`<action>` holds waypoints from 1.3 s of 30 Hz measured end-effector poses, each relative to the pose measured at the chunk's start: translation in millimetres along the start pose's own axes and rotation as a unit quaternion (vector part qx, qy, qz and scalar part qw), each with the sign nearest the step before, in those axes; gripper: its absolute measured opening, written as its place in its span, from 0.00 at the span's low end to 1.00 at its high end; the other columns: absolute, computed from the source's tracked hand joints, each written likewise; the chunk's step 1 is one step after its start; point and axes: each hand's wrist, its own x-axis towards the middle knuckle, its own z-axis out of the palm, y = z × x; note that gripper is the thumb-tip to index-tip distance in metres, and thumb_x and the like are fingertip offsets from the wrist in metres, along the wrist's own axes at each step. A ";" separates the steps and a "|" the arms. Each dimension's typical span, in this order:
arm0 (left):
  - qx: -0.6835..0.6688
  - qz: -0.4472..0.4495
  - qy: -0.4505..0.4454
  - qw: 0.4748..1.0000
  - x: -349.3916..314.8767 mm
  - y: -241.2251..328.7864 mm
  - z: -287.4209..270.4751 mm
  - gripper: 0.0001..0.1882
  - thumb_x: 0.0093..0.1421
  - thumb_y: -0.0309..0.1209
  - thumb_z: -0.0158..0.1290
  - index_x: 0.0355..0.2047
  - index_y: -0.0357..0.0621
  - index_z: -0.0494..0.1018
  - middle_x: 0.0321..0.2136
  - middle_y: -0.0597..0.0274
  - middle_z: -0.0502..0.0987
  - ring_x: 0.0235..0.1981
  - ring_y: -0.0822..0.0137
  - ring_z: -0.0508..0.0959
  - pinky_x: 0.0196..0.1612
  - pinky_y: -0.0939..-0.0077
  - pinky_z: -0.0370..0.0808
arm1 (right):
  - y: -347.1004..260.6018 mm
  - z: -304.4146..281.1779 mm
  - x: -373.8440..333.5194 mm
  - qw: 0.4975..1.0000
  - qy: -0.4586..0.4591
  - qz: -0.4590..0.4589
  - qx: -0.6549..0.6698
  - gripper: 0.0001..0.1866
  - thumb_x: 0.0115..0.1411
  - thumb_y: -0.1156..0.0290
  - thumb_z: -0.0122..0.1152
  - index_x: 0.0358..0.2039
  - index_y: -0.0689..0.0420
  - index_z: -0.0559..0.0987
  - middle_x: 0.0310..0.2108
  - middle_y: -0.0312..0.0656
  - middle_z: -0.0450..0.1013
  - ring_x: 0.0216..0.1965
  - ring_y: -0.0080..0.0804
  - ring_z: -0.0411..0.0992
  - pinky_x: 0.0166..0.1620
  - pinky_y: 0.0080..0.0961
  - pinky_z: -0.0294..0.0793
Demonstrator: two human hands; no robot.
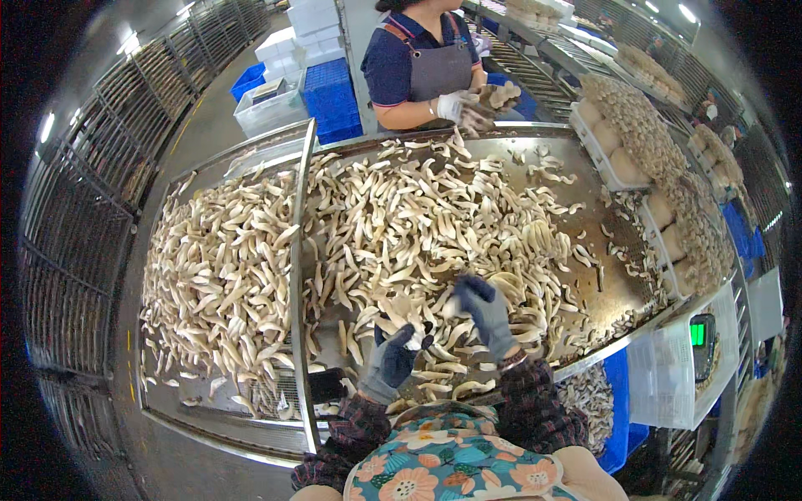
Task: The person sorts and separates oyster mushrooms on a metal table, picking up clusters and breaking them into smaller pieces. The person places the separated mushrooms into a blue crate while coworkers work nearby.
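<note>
My gloved left hand (388,366) is low over the heap at the near edge of the metal table. Its dark fingertips close around a pale mushroom (417,337). To the right, my gloved right hand (488,317) reaches in over the heap of long, cream-coloured mushrooms (401,217). Motion smears its bent fingers; a pale, blurred piece shows beside them, and I cannot make out whether they grip it. More loose mushrooms (221,275) fill the left section, beyond a metal divider bar (297,267).
Across the table, a person in a grey apron (439,79) holds a mushroom clump (499,96) in gloved hands. White trays of clustered mushrooms (614,154) line the right edge. Near right are a blue bin of trimmings (618,409) and a clear crate (660,376) beside a green-lit display (698,335).
</note>
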 end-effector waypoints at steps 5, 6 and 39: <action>-0.294 -0.046 0.142 0.944 -4.9 20.4 21.0 0.13 0.65 0.25 0.49 0.48 0.51 0.64 0.31 0.61 0.74 0.36 0.61 0.80 0.28 0.68 0.81 | -15.3 20.4 -37.2 0.973 -0.038 -0.063 -0.216 0.40 0.51 0.54 0.66 0.60 0.57 0.62 0.47 0.53 0.67 0.47 0.49 0.70 0.48 0.40 0.71; -0.286 -0.037 0.105 0.952 0.1 1.5 8.3 0.13 0.65 0.25 0.48 0.48 0.52 0.63 0.30 0.62 0.74 0.33 0.63 0.80 0.24 0.69 0.80 | -4.9 33.9 -52.2 0.927 -0.036 -0.164 -0.335 0.39 0.51 0.54 0.66 0.59 0.56 0.63 0.47 0.53 0.67 0.46 0.49 0.70 0.47 0.41 0.71; -0.023 -0.121 0.067 0.990 -0.9 -9.0 37.8 0.25 0.59 0.21 0.54 0.55 0.43 0.59 0.35 0.58 0.76 0.32 0.70 0.77 0.30 0.78 0.76 | 63.9 0.5 -57.2 0.990 0.022 -0.071 -0.117 0.25 0.49 0.56 0.69 0.40 0.62 0.76 0.35 0.48 0.77 0.38 0.35 0.75 0.43 0.29 0.73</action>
